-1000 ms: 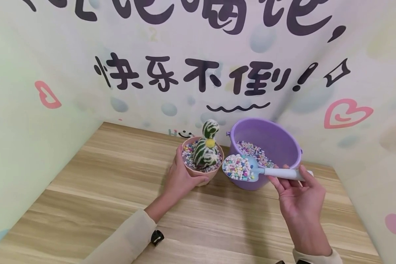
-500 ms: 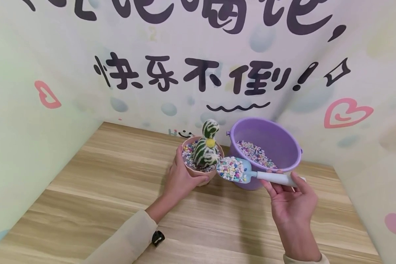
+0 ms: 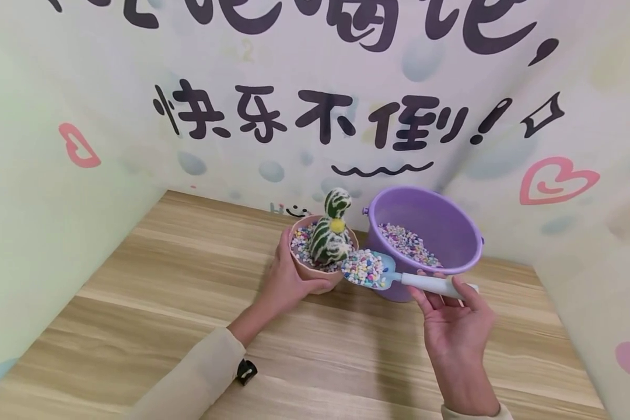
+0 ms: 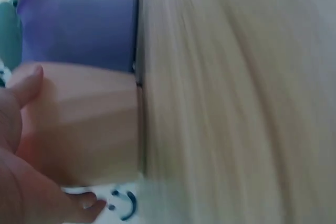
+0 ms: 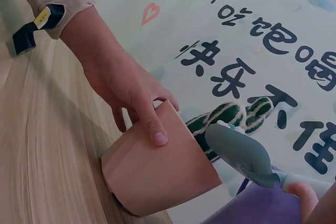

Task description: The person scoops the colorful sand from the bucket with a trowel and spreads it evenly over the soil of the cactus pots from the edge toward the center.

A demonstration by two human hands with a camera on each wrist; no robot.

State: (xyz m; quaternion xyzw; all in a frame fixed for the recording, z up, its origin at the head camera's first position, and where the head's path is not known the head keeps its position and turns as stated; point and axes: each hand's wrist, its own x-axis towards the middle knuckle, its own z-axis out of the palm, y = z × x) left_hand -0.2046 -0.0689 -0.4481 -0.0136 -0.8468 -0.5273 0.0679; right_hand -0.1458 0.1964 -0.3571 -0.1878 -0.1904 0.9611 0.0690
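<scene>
Four o'clock from the pot [image 5: 157,166] our left hand [image 3: 287,279] clasps, the scoop [image 3: 409,280] our right hand [image 3: 455,329] grips has brought pebbles [image 3: 364,268] closer.

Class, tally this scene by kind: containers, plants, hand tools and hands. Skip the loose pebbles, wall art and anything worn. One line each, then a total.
Containers: 2 (peach flowerpot, purple bucket)
Plants: 1 (striped cactus)
Hand tools: 1 (blue scoop)
Hands: 2 (left hand, right hand)
Total: 6
</scene>
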